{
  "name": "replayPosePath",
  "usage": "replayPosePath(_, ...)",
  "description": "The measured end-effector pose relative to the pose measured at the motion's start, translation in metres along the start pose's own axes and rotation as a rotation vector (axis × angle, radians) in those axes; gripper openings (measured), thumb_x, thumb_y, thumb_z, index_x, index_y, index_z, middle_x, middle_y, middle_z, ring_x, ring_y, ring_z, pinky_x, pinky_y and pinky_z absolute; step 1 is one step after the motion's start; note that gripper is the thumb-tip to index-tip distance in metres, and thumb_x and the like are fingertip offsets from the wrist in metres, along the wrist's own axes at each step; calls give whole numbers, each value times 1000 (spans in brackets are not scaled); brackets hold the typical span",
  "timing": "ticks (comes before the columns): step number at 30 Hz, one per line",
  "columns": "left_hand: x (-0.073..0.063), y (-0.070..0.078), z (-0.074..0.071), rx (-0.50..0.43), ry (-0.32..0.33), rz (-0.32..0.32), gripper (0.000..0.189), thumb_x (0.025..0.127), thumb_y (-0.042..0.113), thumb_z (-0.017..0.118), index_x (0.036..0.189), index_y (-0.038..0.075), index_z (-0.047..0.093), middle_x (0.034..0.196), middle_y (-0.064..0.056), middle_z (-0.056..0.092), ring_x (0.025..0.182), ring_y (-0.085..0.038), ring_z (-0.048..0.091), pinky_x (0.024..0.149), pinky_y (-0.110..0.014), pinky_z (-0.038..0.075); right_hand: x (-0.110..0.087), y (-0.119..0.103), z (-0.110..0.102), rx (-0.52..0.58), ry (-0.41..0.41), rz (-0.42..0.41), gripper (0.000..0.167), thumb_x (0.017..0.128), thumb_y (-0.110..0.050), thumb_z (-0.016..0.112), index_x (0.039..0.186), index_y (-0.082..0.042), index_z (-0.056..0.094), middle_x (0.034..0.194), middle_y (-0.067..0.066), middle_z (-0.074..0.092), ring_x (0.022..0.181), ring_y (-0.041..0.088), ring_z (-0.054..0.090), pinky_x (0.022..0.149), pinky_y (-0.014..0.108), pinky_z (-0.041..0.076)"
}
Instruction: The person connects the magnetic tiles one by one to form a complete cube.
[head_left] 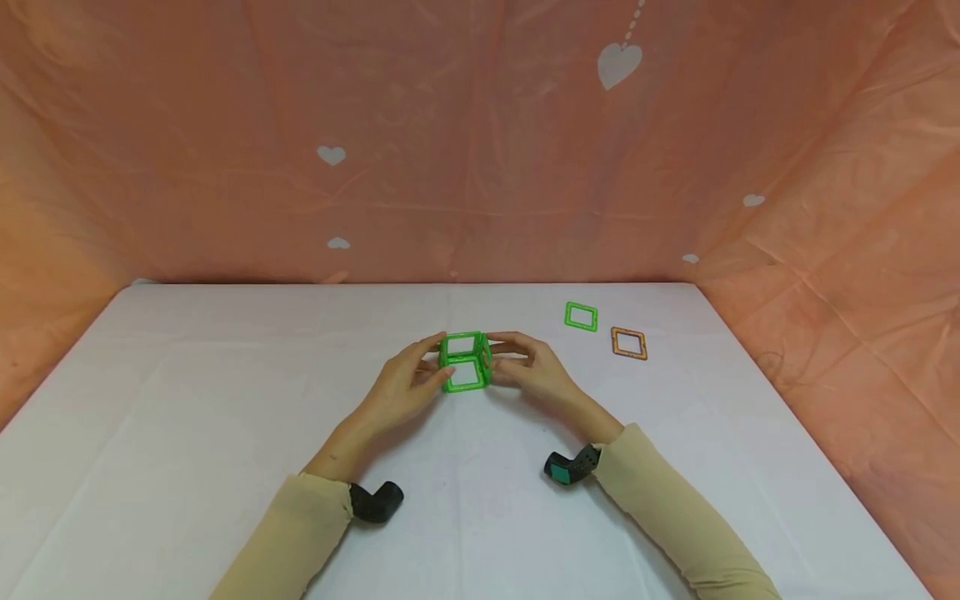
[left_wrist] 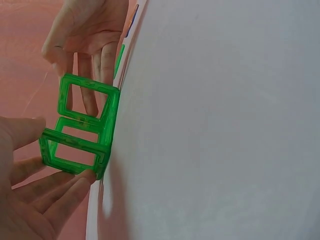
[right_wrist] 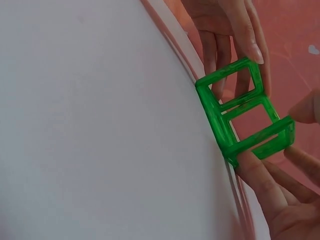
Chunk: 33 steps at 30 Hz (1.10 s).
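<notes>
Between the two hands is a boxlike piece built from green square magnetic tiles (head_left: 463, 360), each an open frame. Its front and some sides can be looked into in both wrist views. My left hand (head_left: 397, 390) grips the left side, thumb at the near edge and fingers behind. From the right, my right hand (head_left: 534, 371) pinches the side tile between thumb and fingers. In the right wrist view the green tiles (right_wrist: 212, 112) show upright walls joined along their edges. Some fingertips are hidden behind the frames.
A loose green square tile (head_left: 580, 327) lies flat at the back right of the white table (head_left: 225, 400). Just right of it is an orange square tile (head_left: 615, 342). A peach curtain (head_left: 465, 167) with white hearts hangs behind and beside the table.
</notes>
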<state>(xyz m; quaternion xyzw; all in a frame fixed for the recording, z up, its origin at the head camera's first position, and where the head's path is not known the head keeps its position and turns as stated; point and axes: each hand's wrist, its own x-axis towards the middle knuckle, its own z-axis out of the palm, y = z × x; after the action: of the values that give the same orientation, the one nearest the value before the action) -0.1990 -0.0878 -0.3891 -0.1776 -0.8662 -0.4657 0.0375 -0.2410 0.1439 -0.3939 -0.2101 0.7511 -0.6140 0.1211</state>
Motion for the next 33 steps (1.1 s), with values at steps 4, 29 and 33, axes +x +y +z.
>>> replayPosePath(4, 0, -1, -1, -23, -2, -2, 56, 93, 13, 62, 143, -1, 40, 132, -26, 53, 105, -36, 65, 89, -45, 53, 0, -1, 2, 12, 22, 19, 48, 90, -2, 58, 137, 2, 48, 129, 29, 54, 109, 40, 62, 82, 29, 55)
replayPosePath(29, 5, -4, -1, -102, -25, -69, 50, 95, 16, 59, 140, 2, 41, 136, -24, 50, 112, -38, 61, 93, -44, 51, -2, -6, 8, 14, 48, 101, 50, 89, -5, 55, 138, -2, 48, 123, 26, 58, 103, 24, 65, 85, 33, 55)
replayPosePath(33, 7, -6, -1, -141, -39, -51, 48, 95, 13, 59, 138, -1, 41, 133, -27, 51, 114, -39, 59, 93, -44, 51, -2, -7, 8, 28, 48, 98, 50, 89, -5, 54, 139, 0, 47, 123, 28, 58, 102, 23, 65, 86, 34, 55)
